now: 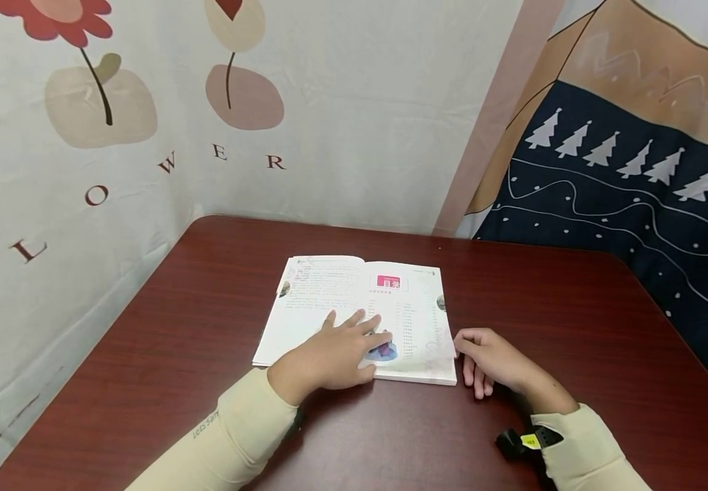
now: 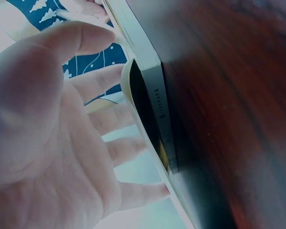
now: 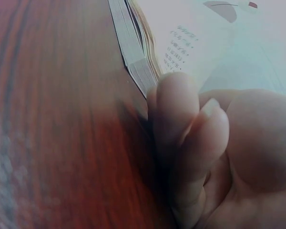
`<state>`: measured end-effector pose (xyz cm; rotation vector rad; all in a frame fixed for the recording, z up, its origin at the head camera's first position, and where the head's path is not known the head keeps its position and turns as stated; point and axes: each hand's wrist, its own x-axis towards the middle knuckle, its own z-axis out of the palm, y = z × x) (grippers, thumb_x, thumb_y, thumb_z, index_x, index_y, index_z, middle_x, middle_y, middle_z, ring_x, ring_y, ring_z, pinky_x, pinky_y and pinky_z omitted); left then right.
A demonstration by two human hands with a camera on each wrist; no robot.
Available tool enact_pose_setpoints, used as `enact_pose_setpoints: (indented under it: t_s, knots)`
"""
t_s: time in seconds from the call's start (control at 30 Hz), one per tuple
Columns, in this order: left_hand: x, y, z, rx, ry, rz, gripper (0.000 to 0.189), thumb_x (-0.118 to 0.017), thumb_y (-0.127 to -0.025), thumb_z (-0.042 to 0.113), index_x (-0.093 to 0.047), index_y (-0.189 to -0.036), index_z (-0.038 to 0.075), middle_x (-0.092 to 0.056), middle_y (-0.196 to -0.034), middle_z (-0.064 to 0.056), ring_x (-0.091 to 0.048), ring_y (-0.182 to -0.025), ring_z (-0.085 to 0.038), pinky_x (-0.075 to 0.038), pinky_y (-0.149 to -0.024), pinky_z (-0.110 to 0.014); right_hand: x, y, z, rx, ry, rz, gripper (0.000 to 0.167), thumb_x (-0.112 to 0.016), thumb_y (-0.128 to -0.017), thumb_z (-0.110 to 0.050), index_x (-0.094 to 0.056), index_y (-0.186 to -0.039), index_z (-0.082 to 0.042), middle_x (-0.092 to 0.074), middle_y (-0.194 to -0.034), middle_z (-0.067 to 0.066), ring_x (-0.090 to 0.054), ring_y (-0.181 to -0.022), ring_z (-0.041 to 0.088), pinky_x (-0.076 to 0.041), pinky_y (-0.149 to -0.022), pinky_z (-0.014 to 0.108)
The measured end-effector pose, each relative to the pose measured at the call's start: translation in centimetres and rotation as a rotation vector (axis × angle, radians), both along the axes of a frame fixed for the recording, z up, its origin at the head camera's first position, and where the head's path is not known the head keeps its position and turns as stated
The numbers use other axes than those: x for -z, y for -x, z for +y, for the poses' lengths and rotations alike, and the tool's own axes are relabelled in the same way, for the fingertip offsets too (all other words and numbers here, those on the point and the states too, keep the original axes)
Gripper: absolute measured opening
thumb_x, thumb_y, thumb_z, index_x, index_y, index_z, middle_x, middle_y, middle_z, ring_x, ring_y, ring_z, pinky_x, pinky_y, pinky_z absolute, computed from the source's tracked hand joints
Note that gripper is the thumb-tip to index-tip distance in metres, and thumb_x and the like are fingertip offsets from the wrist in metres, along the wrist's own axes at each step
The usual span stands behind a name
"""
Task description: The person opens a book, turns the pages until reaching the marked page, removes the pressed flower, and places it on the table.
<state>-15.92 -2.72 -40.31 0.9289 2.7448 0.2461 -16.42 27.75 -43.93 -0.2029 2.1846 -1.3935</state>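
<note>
Book [image 1: 360, 296]: open, frame centre.
Left hand [image 1: 338, 351]: spread wide atop book.
Right hand [image 1: 495, 360]: loosely curled beside book; grip unclear.

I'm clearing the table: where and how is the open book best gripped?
Probably grip the book by its right edge, from the right, thumb above, fingers below: it lies open, pages stacked thick there, and the left hand rests mid-spread.

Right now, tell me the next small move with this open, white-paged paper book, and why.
Probably lift the right-hand white printed page with the bare right hand, which is at its outer edge; the bare left hand, fingers spread, rests on the book.
</note>
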Motion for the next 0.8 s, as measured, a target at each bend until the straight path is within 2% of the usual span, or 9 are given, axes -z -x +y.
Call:
enact_pose_setpoints:
  t_s: [0.17,0.53,0.8]
  knots:
    - [0.09,0.03,0.02,0.013,-0.012,0.01,0.059,-0.062,-0.09,0.031,-0.05,-0.148,0.025,-0.037,-0.162,-0.005,-0.033,-0.15,-0.031,-0.023,-0.114,-0.072,0.01,-0.01,0.03,-0.002,-0.006,0.009,0.028,-0.039,-0.106,-0.018,-0.055,-0.097,0.002,-0.059,-0.057,0.007,-0.059,-0.038,0.015,-0.048,-0.037,0.028]
    - [0.22,0.04,0.09,0.005,-0.012,0.018,0.051,-0.054,-0.097,0.034,-0.051,-0.147,0.027,-0.038,-0.161,-0.002,-0.033,-0.151,-0.029,-0.021,-0.115,-0.071,0.11,-0.07,0.0,0.005,0.0,0.002,0.027,-0.042,-0.106,-0.02,-0.053,-0.097,0.003,-0.059,-0.057,0.007,-0.058,-0.037,0.014,-0.046,-0.036,0.026]
    - [0.08,0.02,-0.03,0.049,-0.021,0.046,0.054,-0.064,-0.092,0.03,-0.055,-0.145,0.023,-0.044,-0.157,-0.005,-0.038,-0.147,-0.033,-0.026,-0.112,-0.073,0.04,0.01,0.06,-0.002,-0.012,0.013,0.028,-0.041,-0.106,-0.02,-0.055,-0.096,0.003,-0.059,-0.058,0.008,-0.059,-0.038,0.015,-0.048,-0.037,0.029]
